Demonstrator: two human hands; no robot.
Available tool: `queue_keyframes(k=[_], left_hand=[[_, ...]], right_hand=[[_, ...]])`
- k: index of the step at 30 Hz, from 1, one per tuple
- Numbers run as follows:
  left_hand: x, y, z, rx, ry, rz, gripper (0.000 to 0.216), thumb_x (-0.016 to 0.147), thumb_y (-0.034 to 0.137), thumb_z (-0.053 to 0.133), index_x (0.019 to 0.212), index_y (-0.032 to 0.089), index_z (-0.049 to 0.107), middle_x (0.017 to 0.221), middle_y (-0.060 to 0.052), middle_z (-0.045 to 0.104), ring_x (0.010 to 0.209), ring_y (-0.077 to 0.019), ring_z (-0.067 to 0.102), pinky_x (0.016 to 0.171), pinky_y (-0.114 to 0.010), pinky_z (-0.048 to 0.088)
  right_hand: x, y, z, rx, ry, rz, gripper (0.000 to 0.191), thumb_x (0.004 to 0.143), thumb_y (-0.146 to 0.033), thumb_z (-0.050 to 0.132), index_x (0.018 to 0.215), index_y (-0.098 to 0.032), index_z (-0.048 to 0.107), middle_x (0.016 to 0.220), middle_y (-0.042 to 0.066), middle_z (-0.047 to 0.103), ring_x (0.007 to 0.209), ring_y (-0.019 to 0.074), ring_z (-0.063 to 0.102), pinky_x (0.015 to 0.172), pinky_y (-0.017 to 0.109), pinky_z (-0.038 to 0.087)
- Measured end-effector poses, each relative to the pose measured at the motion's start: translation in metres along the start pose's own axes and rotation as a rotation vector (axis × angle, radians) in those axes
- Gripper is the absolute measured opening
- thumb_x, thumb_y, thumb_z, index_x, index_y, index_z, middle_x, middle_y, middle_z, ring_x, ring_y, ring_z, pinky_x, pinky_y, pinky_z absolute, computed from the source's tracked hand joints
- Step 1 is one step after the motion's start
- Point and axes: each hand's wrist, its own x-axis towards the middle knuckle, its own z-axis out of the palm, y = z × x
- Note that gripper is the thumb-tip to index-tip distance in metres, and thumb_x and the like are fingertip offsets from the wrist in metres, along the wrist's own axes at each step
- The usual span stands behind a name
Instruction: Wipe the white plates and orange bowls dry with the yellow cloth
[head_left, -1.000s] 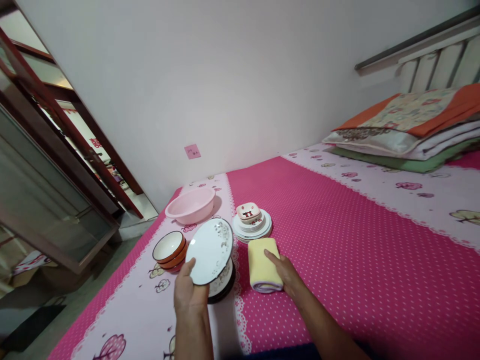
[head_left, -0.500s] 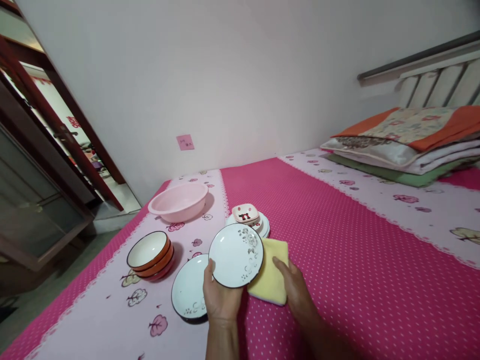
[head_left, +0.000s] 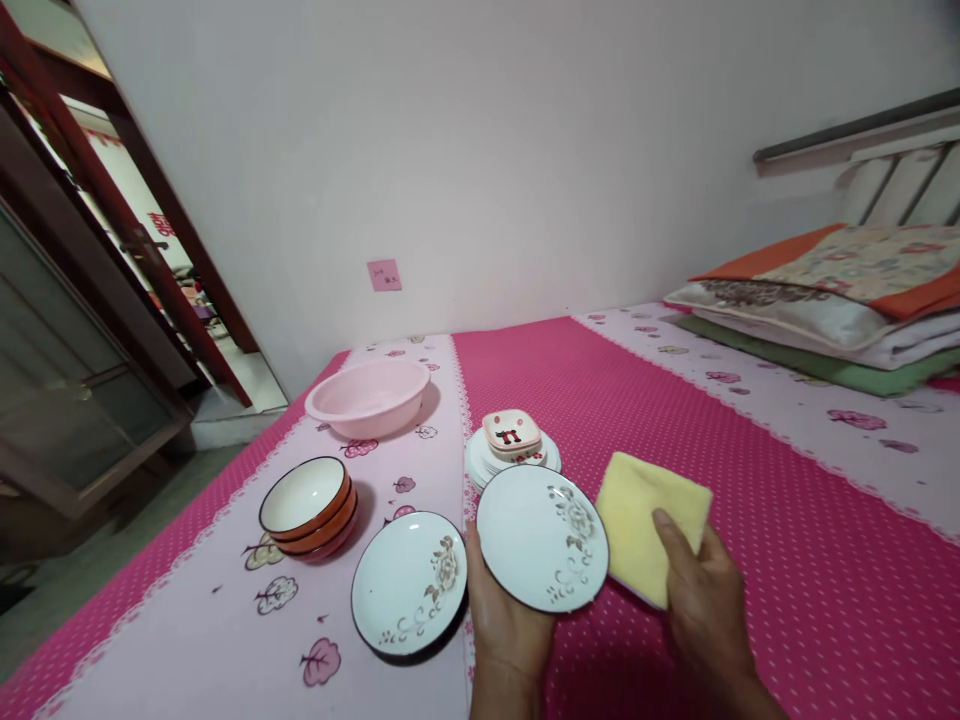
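Observation:
My left hand [head_left: 504, 620] grips a white plate [head_left: 541, 537] with a dark rim and a grey flower pattern, holding it by its near edge above the pink bedspread. My right hand [head_left: 701, 600] holds a folded yellow cloth [head_left: 649, 522] lifted just to the right of that plate, my fingers closed over its near part. A second plate of the same pattern [head_left: 409, 582] lies flat on the bed left of my left hand, on top of other plates.
Stacked orange bowls [head_left: 309, 503] stand at the left, a pink basin [head_left: 368, 396] behind them. A pile of small white plates topped by a small square dish [head_left: 512, 443] sits behind the held plate. Folded quilts [head_left: 832, 290] lie at the back right. The bed edge and floor are left.
My left hand has carried the plate off the stack and to the right. My right hand has picked the yellow cloth up from the bed and moved it right.

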Motion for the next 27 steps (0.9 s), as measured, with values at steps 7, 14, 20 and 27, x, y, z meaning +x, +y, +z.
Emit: queue_keyframes(k=[7, 14, 20, 27], left_hand=[[0.002, -0.010, 0.000, -0.020, -0.043, -0.046, 0.053, 0.094, 0.061, 0.056, 0.133, 0.028, 0.071, 0.136, -0.010, 0.072, 0.131, -0.0337, 0.063, 0.118, -0.052, 0.038], [-0.008, -0.009, 0.015, -0.017, -0.164, -0.087, 0.055, 0.095, 0.062, 0.054, 0.129, 0.023, 0.074, 0.138, -0.012, 0.070, 0.138, -0.0345, 0.056, 0.121, -0.053, 0.035], [-0.006, -0.012, 0.004, -0.005, -0.196, -0.158, 0.064, 0.092, 0.070, 0.053, 0.121, 0.018, 0.078, 0.132, -0.017, 0.073, 0.138, -0.0376, 0.056, 0.120, -0.055, 0.034], [-0.009, -0.005, 0.012, -0.067, -0.071, -0.225, 0.064, 0.092, 0.068, 0.053, 0.104, 0.012, 0.082, 0.114, -0.019, 0.079, 0.124, -0.0371, 0.065, 0.115, -0.049, 0.043]], right_hand=[[-0.004, -0.022, -0.021, -0.435, 0.165, -0.747, 0.034, 0.083, -0.037, 0.069, 0.110, -0.017, 0.073, 0.089, 0.007, 0.073, 0.077, 0.0254, 0.067, 0.066, 0.035, 0.053], [-0.024, -0.037, -0.004, -0.631, -0.203, -1.421, 0.041, 0.093, -0.005, 0.053, 0.132, -0.017, 0.060, 0.121, 0.013, 0.072, 0.104, 0.0270, 0.065, 0.092, 0.041, 0.052], [-0.028, -0.012, -0.008, -0.918, -0.413, -1.264, 0.050, 0.082, -0.004, 0.050, 0.126, -0.022, 0.065, 0.120, 0.009, 0.074, 0.104, 0.0287, 0.067, 0.088, 0.041, 0.056], [-0.060, -0.017, -0.013, -0.912, -0.678, -1.283, 0.053, 0.079, -0.005, 0.052, 0.125, -0.027, 0.068, 0.119, 0.006, 0.076, 0.104, 0.0269, 0.070, 0.091, 0.039, 0.057]])
